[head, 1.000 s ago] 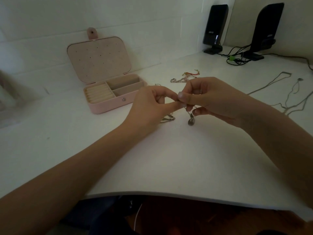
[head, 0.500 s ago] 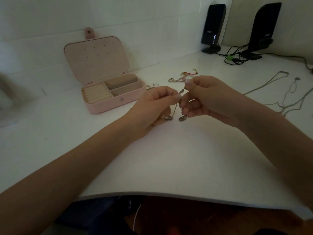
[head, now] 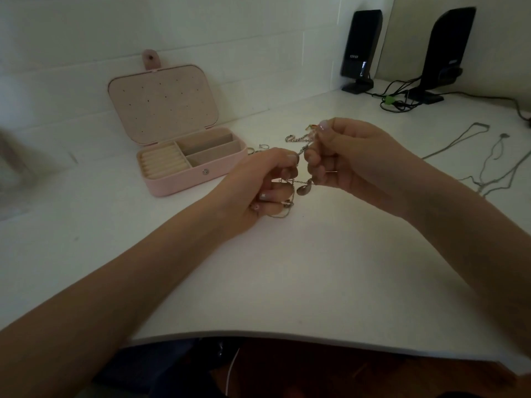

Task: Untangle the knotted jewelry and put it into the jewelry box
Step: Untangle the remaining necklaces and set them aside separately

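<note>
Hands: left hand and right hand are pinching the charm chain, teasing knots apart.
Jewelry box: sitting open, awaiting it.

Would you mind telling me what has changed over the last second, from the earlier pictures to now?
The left hand and right hand, pressed together a second ago, have drawn slightly apart, stretching a short length of the chain between them. The pendant now hangs higher, beside the right hand's fingers. Both hands still grip the chain. The open jewelry box and the loose necklaces lie as before.
</note>
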Demonstrator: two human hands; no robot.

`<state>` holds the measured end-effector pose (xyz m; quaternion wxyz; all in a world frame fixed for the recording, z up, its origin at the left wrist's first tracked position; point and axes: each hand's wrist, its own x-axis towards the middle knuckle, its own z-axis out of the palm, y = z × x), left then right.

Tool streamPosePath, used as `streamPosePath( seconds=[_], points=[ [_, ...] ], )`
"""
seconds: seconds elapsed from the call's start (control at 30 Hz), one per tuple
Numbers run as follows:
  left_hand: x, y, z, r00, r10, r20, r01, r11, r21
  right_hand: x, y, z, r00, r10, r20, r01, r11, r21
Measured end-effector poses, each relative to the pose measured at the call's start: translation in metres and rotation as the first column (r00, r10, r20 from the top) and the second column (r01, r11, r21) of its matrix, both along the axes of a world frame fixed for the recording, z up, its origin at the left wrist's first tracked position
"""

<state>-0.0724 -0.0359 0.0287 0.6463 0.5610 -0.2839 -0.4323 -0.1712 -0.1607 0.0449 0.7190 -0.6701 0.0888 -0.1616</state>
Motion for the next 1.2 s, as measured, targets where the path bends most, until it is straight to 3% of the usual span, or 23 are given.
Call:
streamPosePath(
  seconds=[0.43, 0.53, 0.6, 0.7, 0.83, 1.2],
  points=[
    [-0.0006, 0.0015, -0.0035, 0.954, 0.172, 0.243, -0.16, 0.985, -0.071, -0.0013, -0.0026, 0.0015, 1.0, 0.0, 0.018, -0.001, 0.997, 0.077],
    [-0.0023, 0.0016, -0.0053, 0.873, 0.229, 0.431, -0.199, 0.973, -0.114, -0.0002, -0.0038, 0.0011, 1.0, -0.025, 0.018, 0.023, 0.998, 0.064],
    [-0.003, 0.0007, -0.0079, 0.809, 0.264, 0.524, -0.232, 0.964, -0.128, 0.0002, -0.0053, -0.0008, 0.998, -0.062, 0.009, 0.062, 0.996, -0.058],
    [-0.0026, 0.0009, -0.0078, 0.83, 0.283, 0.48, -0.249, 0.959, -0.134, 0.0008, -0.0053, -0.0024, 0.995, -0.104, -0.001, 0.1, 0.957, -0.272],
    [-0.0039, 0.0011, -0.0066, 0.827, 0.274, 0.492, -0.233, 0.962, -0.145, 0.0027, -0.003, -0.0047, 0.992, -0.126, -0.003, 0.112, 0.895, -0.432],
    [-0.0033, -0.0003, -0.0042, 0.857, 0.258, 0.447, -0.243, 0.966, -0.09, 0.0011, -0.0007, -0.0033, 0.988, -0.156, -0.011, 0.124, 0.823, -0.554]
  ],
)
